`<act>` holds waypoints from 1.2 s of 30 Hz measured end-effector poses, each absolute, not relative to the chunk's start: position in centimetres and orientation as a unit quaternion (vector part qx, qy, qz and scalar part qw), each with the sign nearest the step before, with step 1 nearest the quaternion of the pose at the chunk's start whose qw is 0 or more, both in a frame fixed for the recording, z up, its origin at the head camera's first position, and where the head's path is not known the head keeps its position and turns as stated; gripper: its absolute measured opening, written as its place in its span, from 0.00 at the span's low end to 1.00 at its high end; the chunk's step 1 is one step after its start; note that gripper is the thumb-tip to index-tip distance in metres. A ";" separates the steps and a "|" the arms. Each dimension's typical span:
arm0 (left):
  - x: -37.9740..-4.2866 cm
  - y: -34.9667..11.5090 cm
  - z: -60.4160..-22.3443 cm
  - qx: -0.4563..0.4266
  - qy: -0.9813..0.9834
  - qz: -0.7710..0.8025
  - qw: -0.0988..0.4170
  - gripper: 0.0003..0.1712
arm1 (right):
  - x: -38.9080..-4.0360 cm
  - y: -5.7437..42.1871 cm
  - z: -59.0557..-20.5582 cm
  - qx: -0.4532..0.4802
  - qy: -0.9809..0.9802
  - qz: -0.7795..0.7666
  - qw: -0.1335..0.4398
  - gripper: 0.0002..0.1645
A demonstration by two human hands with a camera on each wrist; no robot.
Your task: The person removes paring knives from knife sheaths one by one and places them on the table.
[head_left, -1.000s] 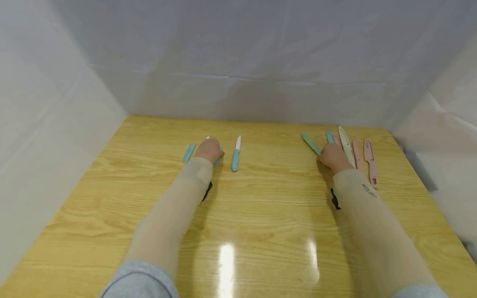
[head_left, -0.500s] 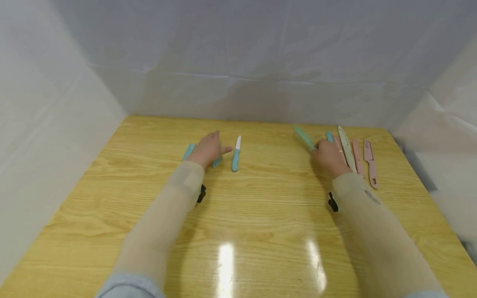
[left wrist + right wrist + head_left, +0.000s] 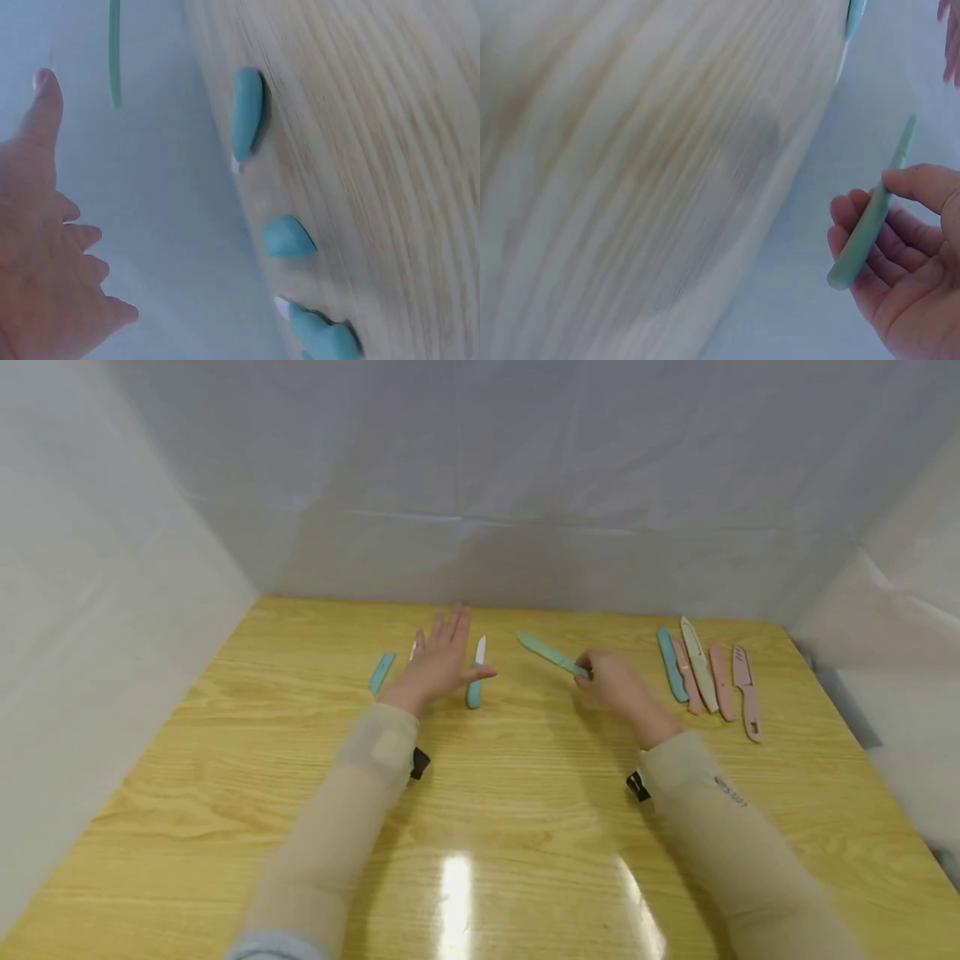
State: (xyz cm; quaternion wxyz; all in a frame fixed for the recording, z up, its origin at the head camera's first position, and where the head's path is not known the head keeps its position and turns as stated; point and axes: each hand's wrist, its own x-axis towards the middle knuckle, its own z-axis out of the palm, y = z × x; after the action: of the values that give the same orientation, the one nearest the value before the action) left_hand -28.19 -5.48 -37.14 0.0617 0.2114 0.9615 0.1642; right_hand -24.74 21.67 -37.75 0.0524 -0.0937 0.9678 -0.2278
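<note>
My right hand (image 3: 615,683) grips the handle end of a light green knife (image 3: 551,654) above the table, its far end pointing up and left. In the right wrist view the thumb pinches this green knife (image 3: 864,232) against curled fingers. My left hand (image 3: 441,667) is held flat above the table, fingers straight and thumb out, holding nothing. It partly covers a blue-handled knife with a white blade (image 3: 474,685). A blue sheath (image 3: 382,672) lies to its left. In the left wrist view, another blue handle (image 3: 324,335) and a blue piece (image 3: 288,237) lie below the hand.
On the right of the wooden table (image 3: 525,793) lie a blue knife (image 3: 672,664), a cream knife (image 3: 697,662) and several pink ones, including a pink knife with a slotted end (image 3: 746,693). White sheeting (image 3: 525,543) rises behind the table and on both sides.
My left hand has let go of the blue piece on the table, lifted and spread its fingers. The right hand has picked the green knife out of the row and carried it left.
</note>
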 end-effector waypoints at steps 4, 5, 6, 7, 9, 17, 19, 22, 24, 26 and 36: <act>-27.2 -4.9 -37.0 0.232 0.959 0.151 0.056 0.62 | -24.1 20.3 -37.8 -0.113 0.962 -0.243 0.055 0.17; -27.0 -4.7 -37.1 0.236 0.959 0.148 0.052 0.61 | -24.0 20.1 -37.8 -0.118 0.961 -0.245 0.054 0.17; -26.7 -4.6 -37.2 0.242 0.958 0.143 0.050 0.61 | -23.8 19.8 -37.9 -0.122 0.960 -0.246 0.053 0.16; -26.4 -4.5 -37.3 0.247 0.958 0.137 0.046 0.60 | -23.6 19.6 -37.9 -0.124 0.959 -0.248 0.051 0.16; -25.9 -4.4 -37.6 0.256 0.957 0.128 0.039 0.59 | -23.3 19.2 -38.1 -0.131 0.957 -0.254 0.048 0.15; -24.2 -3.9 -37.7 0.286 0.953 0.100 0.024 0.56 | -22.0 18.3 -37.6 -0.163 0.949 -0.266 0.032 0.14; -24.0 -3.7 -37.7 0.290 0.951 0.101 0.022 0.55 | -21.8 18.2 -37.4 -0.176 0.948 -0.261 0.034 0.13; -23.7 -3.3 -37.5 0.297 0.950 0.093 0.020 0.54 | -21.4 18.0 -37.1 -0.192 0.945 -0.259 0.042 0.13; -23.7 -3.0 -37.6 0.304 0.948 0.088 0.022 0.53 | -21.2 18.0 -37.0 -0.200 0.945 -0.257 0.043 0.14; -23.6 -2.8 -37.6 0.311 0.946 0.084 0.029 0.51 | -21.0 17.9 -36.8 -0.204 0.944 -0.257 0.041 0.14; -22.7 -2.8 -38.5 0.348 0.933 0.089 0.000 0.41 | -21.1 18.2 -37.2 -0.233 0.936 -0.264 0.024 0.12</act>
State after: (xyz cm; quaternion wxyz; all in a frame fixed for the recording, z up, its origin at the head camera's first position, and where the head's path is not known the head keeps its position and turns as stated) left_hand -22.74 -2.83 -38.45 0.0004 0.3483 0.9332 0.0886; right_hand -21.15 18.25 -37.23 0.0244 -0.2331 0.9357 -0.2638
